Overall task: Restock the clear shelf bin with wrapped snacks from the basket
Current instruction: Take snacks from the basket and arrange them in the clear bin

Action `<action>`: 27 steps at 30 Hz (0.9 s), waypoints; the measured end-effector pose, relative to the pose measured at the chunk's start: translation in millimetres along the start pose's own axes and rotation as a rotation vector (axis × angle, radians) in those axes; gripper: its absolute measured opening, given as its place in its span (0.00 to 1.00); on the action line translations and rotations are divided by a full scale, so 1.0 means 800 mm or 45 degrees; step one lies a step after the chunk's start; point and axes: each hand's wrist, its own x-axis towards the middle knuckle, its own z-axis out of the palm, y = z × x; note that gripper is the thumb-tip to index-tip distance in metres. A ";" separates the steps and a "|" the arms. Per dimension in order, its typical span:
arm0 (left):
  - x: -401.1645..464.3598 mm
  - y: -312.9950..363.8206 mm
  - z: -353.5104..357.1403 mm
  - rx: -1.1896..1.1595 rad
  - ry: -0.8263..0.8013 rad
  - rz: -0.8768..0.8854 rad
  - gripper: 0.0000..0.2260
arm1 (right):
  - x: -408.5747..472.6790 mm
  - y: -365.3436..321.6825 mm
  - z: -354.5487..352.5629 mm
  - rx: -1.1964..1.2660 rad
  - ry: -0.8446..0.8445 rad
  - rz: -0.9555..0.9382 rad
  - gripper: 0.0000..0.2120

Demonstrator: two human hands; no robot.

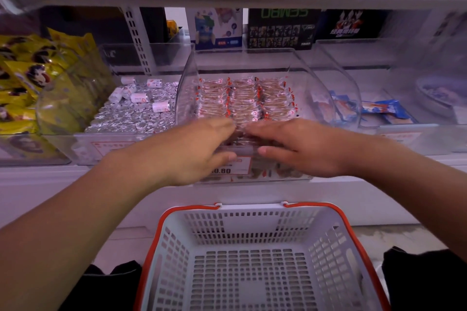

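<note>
At far left, yellow packets (pixel 30 78) and silver-foil sweets (pixel 136 111) fill neighbouring bins. The left hand (pixel 192 151) and right hand (pixel 298 149), fingers straight and relaxed, press on the wrapped snacks (pixel 242 101) in the clear shelf bin (pixel 187 83). Nearer, the basket (pixel 252 217) sits below.

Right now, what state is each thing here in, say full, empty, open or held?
Basket: empty, on the floor below the shelf.
Clear shelf bin: open-topped, filled with neat rows.
Wrapped snacks: stacked inside the bin.
Left hand: fingers resting on the front snacks.
Right hand: flat on the front snacks.
</note>
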 end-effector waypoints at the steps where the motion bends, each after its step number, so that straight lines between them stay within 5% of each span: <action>1: -0.001 -0.002 -0.007 0.001 0.134 0.015 0.23 | -0.010 0.002 -0.006 -0.044 0.092 -0.025 0.22; 3: -0.007 -0.008 -0.017 -0.069 0.284 0.037 0.17 | -0.032 0.006 -0.016 -0.154 0.223 -0.023 0.19; 11: -0.006 -0.013 0.006 0.093 0.117 -0.080 0.16 | -0.039 0.012 0.001 -0.368 0.275 0.161 0.03; 17: 0.014 -0.028 -0.002 -0.007 0.293 -0.116 0.14 | -0.020 0.034 -0.023 -0.250 0.527 0.219 0.07; 27: 0.046 -0.050 0.015 0.006 0.238 -0.179 0.13 | 0.016 0.046 -0.006 -0.286 0.402 0.320 0.05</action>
